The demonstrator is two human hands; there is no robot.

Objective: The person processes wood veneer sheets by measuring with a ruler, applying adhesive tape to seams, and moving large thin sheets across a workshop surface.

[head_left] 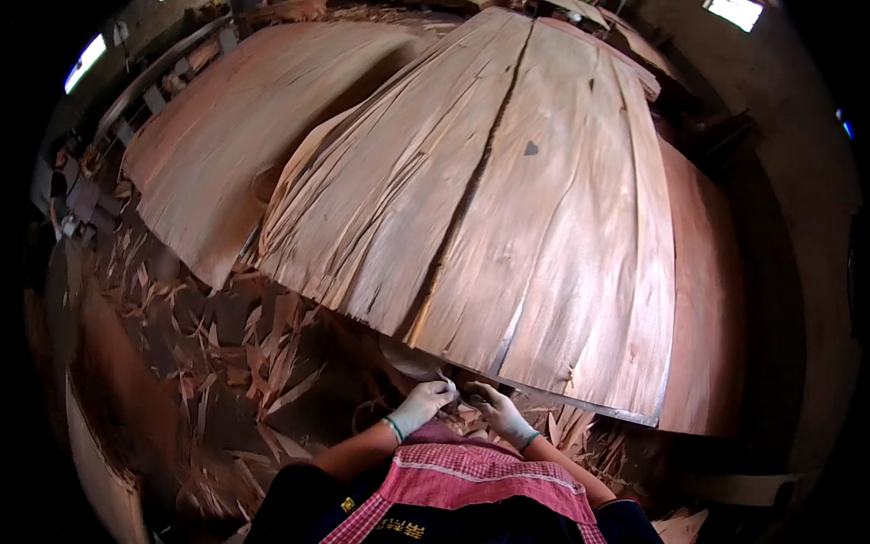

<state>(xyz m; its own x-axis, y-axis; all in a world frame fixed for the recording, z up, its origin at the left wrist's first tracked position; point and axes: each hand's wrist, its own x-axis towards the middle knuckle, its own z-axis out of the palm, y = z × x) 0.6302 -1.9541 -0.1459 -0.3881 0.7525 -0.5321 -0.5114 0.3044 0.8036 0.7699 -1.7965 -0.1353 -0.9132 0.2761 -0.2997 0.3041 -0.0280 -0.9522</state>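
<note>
My left hand, in a white glove with a green cuff, is closed in front of my waist. A small pale bit shows at its fingertips, too small to name. Close beside it on the right, my right hand wears a matching glove, its fingers curled inward; what they hold, if anything, is hidden. Both hands are just short of the near edge of a stack of wood veneer sheets. A long dark gap runs through the top sheet from front to back, and the left side is split and wrinkled.
Another large veneer sheet lies to the left, and a redder one juts out under the stack on the right. Torn veneer scraps litter the floor at the left. A person is at the far left. My pink checked apron covers my lap.
</note>
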